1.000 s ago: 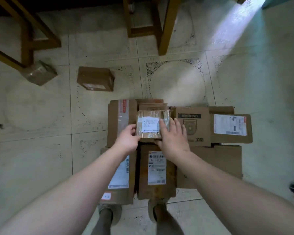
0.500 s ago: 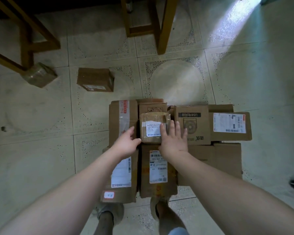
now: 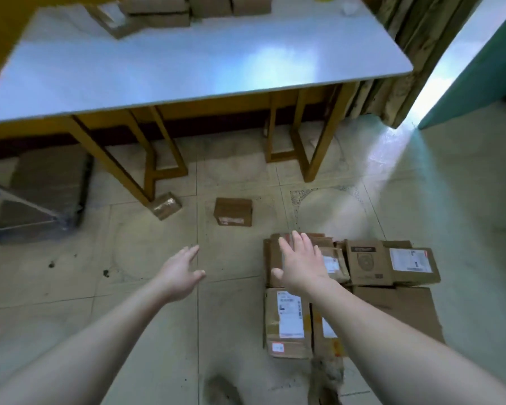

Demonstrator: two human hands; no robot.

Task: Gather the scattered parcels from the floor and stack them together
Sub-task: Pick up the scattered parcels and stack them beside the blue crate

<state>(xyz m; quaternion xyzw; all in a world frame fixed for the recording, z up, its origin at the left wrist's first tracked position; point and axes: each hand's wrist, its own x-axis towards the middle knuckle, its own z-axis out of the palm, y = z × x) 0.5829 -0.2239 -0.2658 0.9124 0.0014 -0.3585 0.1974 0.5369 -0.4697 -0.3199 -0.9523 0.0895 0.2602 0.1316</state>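
— Tiled floor (image 3: 114,287), the stack (image 3: 398,305) standing on it. What's changed?
— The person has let go of the small taped parcel (image 3: 335,263); it lies on the stack. Both hands are empty, fingers spread: right hand (image 3: 301,264) above the stack's left edge, left hand (image 3: 179,276) well left of the stack.
— Remaining?
— Probably two: a brown box (image 3: 233,211) beyond the stack, a taped packet (image 3: 164,205) farther left.
— Writing?
— White labels (image 3: 290,314), too blurred to read.

Both hands have let go of the small taped parcel (image 3: 333,263) — left hand (image 3: 179,274) and right hand (image 3: 301,264) now lifted, fingers spread.
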